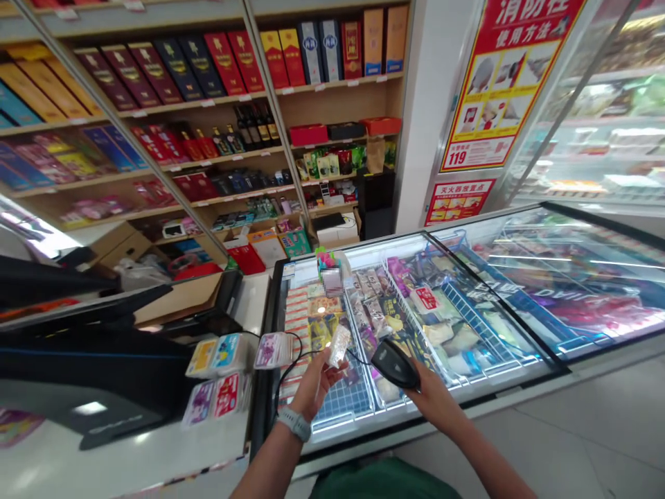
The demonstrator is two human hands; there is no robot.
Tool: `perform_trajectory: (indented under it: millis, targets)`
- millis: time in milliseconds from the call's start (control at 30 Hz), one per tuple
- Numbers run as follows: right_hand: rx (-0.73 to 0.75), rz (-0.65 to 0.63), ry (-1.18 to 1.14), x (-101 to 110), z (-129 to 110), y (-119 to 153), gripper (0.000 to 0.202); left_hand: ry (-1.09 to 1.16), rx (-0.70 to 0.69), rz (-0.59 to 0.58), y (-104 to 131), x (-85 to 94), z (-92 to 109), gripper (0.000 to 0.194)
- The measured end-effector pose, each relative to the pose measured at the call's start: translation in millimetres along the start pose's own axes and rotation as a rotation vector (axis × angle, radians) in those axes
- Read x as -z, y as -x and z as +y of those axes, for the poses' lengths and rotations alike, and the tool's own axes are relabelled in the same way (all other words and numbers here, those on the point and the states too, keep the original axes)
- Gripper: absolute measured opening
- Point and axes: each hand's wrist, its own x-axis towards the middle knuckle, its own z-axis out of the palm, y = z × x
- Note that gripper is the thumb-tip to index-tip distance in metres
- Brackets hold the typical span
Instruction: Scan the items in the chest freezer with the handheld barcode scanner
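Low centre of the frame, over the freezer (467, 388): left hand (314, 384) pinches a small packet (339, 344) label-up while the right hand (429, 391) wraps the scanner (395, 362), aimed at it.

A freezer chest (467, 388) sits at twelve o'clock, the bench (104, 457) at nine o'clock, shelves (218, 166) behind both, a poster (506, 76) at one o'clock.

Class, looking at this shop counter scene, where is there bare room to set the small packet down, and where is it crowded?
Bare: the white counter near the card rack, and the freezer lid front edge. Crowded: around the left hand with the packet and the right hand with the scanner.
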Motion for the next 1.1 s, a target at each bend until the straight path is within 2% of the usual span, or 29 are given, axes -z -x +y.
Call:
perform_trajectory:
  millis: [200, 400, 700, 967, 1100]
  targets:
    - [0.016, -0.091, -0.003, 13, 11, 0, 0.028, 0.034, 0.015, 0.009, 6, -10.4, -3, 0.041]
    - [-0.004, -0.145, -0.004, 18, 10, -6, 0.023, 0.079, -0.020, -0.029, 10, -12.4, 0, 0.044]
    - [0.000, -0.132, -0.010, 4, 0, -4, 0.034, 0.062, -0.025, -0.053, 10, -1.3, 19, 0.046]
    - [-0.005, -0.114, 0.038, -7, -14, -3, 0.031, 0.054, 0.005, -0.085, 8, 15.4, 40, 0.046]
    - [-0.005, -0.097, 0.048, -10, -23, -2, 0.041, 0.047, 0.005, -0.072, 5, 19.5, 46, 0.043]
